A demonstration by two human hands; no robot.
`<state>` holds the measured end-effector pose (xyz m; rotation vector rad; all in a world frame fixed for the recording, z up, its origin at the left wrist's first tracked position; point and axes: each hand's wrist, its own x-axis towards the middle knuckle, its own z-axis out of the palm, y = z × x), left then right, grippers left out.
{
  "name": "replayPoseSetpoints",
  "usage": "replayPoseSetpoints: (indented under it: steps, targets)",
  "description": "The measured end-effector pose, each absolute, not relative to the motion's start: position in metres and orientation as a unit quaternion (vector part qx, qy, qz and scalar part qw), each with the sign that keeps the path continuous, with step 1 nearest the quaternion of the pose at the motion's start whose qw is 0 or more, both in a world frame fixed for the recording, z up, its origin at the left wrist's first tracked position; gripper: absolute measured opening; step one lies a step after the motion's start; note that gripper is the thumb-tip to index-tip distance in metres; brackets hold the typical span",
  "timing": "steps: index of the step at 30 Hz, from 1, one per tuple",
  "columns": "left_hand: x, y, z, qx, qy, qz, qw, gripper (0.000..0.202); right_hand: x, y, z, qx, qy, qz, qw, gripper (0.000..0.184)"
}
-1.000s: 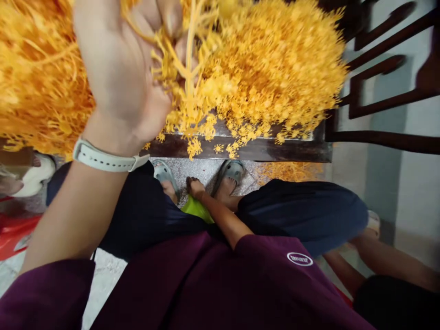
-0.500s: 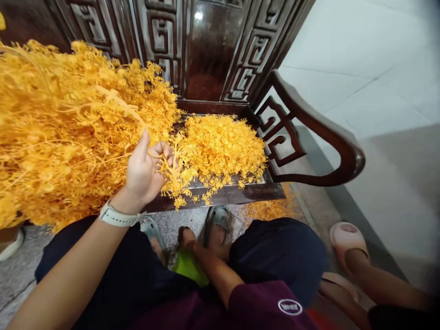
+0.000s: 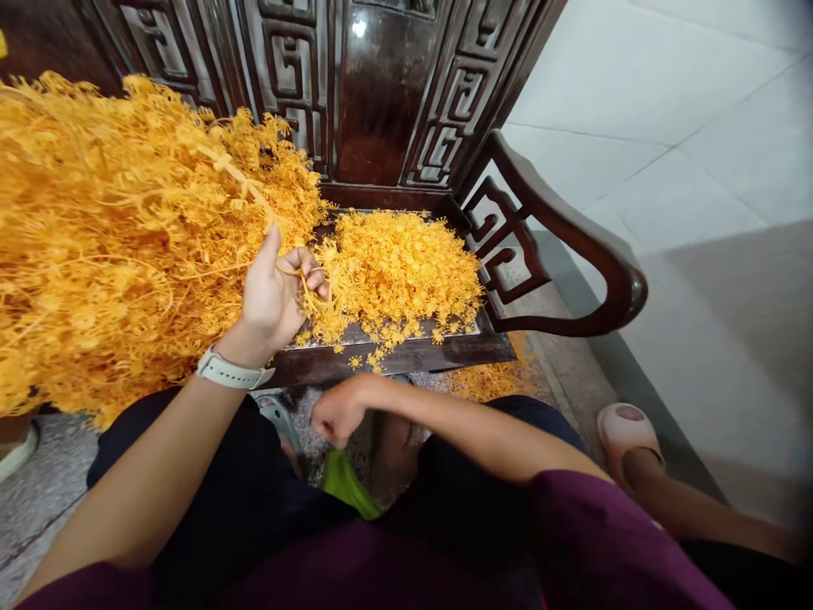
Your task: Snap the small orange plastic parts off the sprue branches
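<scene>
My left hand [image 3: 273, 288], with a pale watch strap at the wrist, is above the front of the dark wooden seat. Its curled fingers hold a thin yellow plastic stem [image 3: 289, 271], part of a branched sprig. A thicker yellow stalk [image 3: 238, 174] runs from near the thumb back over the large heap of yellow plastic sprigs [image 3: 114, 254]. To the right lies a smaller pile of loose yellow blossoms [image 3: 406, 271]. My right hand [image 3: 340, 411] is a closed fist below the seat's front edge. Just under it is the narrow top of a bright green item [image 3: 346, 487]; the fingers' inside is hidden.
A carved wooden bench [image 3: 406, 349] with an openwork armrest [image 3: 610, 296] stands against the pale tiled wall. Yellow bits [image 3: 495, 381] lie on the floor under it. Another person's foot in a pink shoe [image 3: 628, 428] is at the right.
My right hand has risen from low between the legs towards the seat edge. The green item looks narrower and reaches higher. My left hand has shifted slightly, keeping the stem.
</scene>
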<state>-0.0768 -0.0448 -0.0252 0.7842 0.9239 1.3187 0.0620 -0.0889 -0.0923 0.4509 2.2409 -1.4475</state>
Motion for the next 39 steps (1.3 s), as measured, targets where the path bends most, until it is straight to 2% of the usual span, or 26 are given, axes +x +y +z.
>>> replayPoseSetpoints:
  steps: [1,3,4,6,8,10,13,15,16,18,21,24,31,36,39]
  targets:
    - [-0.077,-0.044,-0.026,0.346,0.404,0.577,0.620,0.073,0.074,-0.071,-0.080,0.133,0.805,-0.521,0.252,0.027]
    - [-0.077,-0.044,-0.026,0.351,0.409,0.582,0.608,0.073,0.104,-0.031,-0.051,0.128,0.814,-0.511,0.245,0.021]
    - [-0.077,-0.044,-0.026,0.354,0.412,0.584,0.603,0.072,0.121,-0.011,-0.037,0.161,0.822,-0.512,0.192,0.016]
    - [-0.076,-0.043,-0.026,0.358,0.419,0.585,0.595,0.072,0.150,0.026,-0.014,0.256,0.841,-0.476,0.029,0.011]
    - [-0.074,-0.043,-0.026,0.363,0.428,0.583,0.587,0.072,0.174,0.054,-0.005,0.369,0.818,-0.399,-0.191,0.019]
    - [-0.072,-0.042,-0.027,0.368,0.440,0.577,0.581,0.069,0.192,0.073,-0.010,0.439,0.752,-0.347,-0.349,0.030]
    - [-0.070,-0.039,-0.030,0.379,0.456,0.572,0.567,0.064,0.207,0.083,-0.027,0.457,0.705,-0.315,-0.442,0.036]
    - [-0.069,-0.039,-0.032,0.390,0.457,0.571,0.560,0.060,0.207,0.077,-0.033,0.449,0.694,-0.304,-0.474,0.028]
    - [-0.068,-0.038,-0.033,0.397,0.456,0.569,0.557,0.059,0.204,0.070,-0.033,0.445,0.686,-0.313,-0.483,0.025]
    - [-0.066,-0.038,-0.036,0.416,0.457,0.559,0.552,0.057,0.190,0.053,-0.029,0.431,0.672,-0.365,-0.479,0.030]
    - [-0.062,-0.039,-0.040,0.442,0.465,0.539,0.546,0.056,0.163,0.027,-0.024,0.392,0.683,-0.451,-0.420,0.046]
    - [-0.058,-0.040,-0.044,0.471,0.469,0.522,0.534,0.058,0.145,0.014,-0.030,0.346,0.702,-0.503,-0.366,0.052]
    - [-0.052,-0.046,-0.045,0.618,0.471,0.416,0.473,0.040,0.144,0.009,-0.049,0.293,0.670,-0.562,-0.386,0.050]
    - [-0.055,-0.045,-0.043,0.576,0.469,0.418,0.523,0.035,0.145,0.001,-0.047,0.202,0.634,-0.659,-0.350,0.045]
    - [-0.059,-0.043,-0.044,0.588,0.435,0.403,0.550,0.038,0.147,-0.002,-0.043,0.170,0.583,-0.729,-0.314,0.042]
